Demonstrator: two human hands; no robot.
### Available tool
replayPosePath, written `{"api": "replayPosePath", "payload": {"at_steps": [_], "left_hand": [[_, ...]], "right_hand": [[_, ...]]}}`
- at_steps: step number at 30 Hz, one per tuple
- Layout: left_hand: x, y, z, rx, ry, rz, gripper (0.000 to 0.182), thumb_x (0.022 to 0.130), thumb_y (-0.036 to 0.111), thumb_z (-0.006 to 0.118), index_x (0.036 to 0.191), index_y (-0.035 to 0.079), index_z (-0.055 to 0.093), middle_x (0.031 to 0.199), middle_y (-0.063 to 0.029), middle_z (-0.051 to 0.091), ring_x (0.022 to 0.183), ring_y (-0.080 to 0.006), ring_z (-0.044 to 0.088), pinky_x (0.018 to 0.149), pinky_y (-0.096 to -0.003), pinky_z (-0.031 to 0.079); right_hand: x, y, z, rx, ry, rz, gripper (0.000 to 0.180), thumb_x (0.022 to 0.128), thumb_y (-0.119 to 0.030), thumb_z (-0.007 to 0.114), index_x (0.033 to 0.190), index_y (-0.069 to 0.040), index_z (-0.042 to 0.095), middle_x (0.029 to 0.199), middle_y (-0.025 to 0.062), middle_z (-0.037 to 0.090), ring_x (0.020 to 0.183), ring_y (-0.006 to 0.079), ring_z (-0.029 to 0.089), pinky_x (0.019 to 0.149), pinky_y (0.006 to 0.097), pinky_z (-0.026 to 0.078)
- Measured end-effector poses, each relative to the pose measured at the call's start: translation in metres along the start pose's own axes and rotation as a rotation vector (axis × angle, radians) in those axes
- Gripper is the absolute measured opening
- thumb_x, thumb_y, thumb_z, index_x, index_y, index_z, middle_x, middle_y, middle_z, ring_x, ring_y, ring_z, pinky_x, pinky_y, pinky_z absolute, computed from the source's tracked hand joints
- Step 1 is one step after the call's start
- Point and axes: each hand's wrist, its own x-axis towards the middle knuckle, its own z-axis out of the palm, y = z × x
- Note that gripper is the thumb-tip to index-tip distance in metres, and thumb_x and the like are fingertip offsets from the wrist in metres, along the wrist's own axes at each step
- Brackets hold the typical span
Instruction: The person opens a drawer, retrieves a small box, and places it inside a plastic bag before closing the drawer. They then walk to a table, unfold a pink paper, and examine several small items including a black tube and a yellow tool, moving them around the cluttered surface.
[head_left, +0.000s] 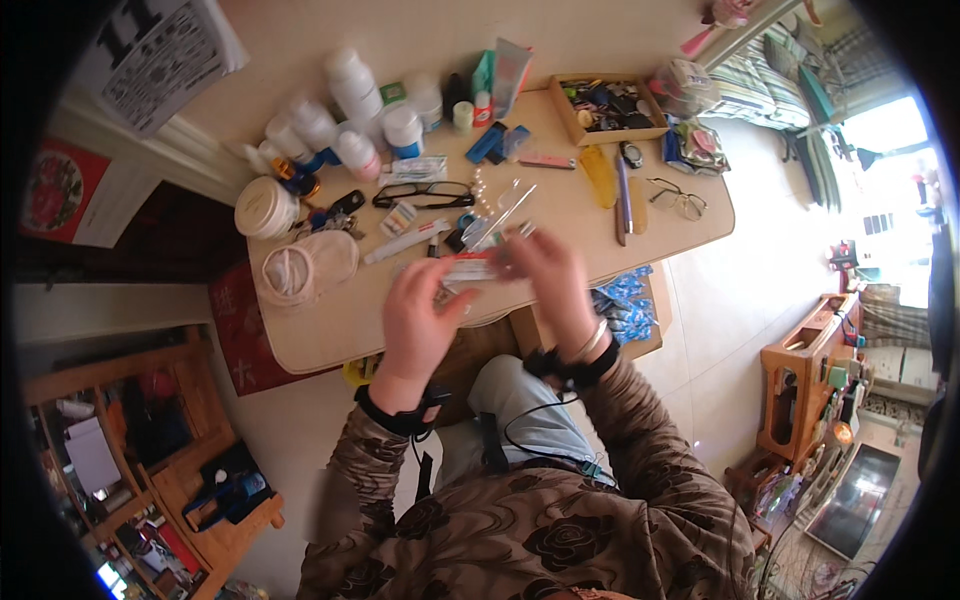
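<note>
My left hand (421, 311) is over the front of the tabletop (315, 330), thumb and fingers apart, with no clear object between them. My right hand (553, 281) is blurred; its fingertips are bent together, and I cannot tell whether they hold something small. Between the hands lies a red-and-white packet (471, 268), partly covered by fingers. Just beyond are a white tube (406, 241), a clear slim plastic piece (511, 210) and a strand of white beads (481, 191). Black-framed glasses (424, 196) rest farther back.
White bottles (355, 84) crowd the back left, near a round cream jar (266, 208) and an open pink mesh case (289, 274). A cardboard box (577, 133) of small items stands back right. Thin-rimmed glasses (679, 199) lie near the right edge. Below is an open drawer (529, 330).
</note>
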Motion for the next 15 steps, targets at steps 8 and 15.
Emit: {"api": "replayPosePath", "payload": {"at_steps": [8,15], "left_hand": [[0.039,-0.029,0.007,0.418,-0.283,-0.293,0.019,0.078,0.022,0.071,0.082,0.004,0.068,0.091,-0.0124,0.066,0.088,-0.0324,0.064,0.072,-0.0438,0.052],[0.055,-0.029,0.016,0.491,-0.336,-0.389,0.021,0.076,0.025,0.071,0.084,0.005,0.070,0.083,-0.0142,0.068,0.076,-0.0316,0.066,0.066,-0.0396,0.052]], "right_hand": [[0.171,-0.064,-0.124,-0.117,0.277,-0.086,0.036,0.092,-0.029,0.067,0.095,0.007,0.065,0.083,0.0128,0.070,0.071,0.0183,0.069,0.062,0.0260,0.055],[0.118,-0.040,-0.083,-0.298,0.155,-0.240,0.037,0.089,-0.018,0.069,0.118,0.004,0.061,0.091,0.0065,0.068,0.078,0.0120,0.066,0.064,0.0241,0.052]]}}
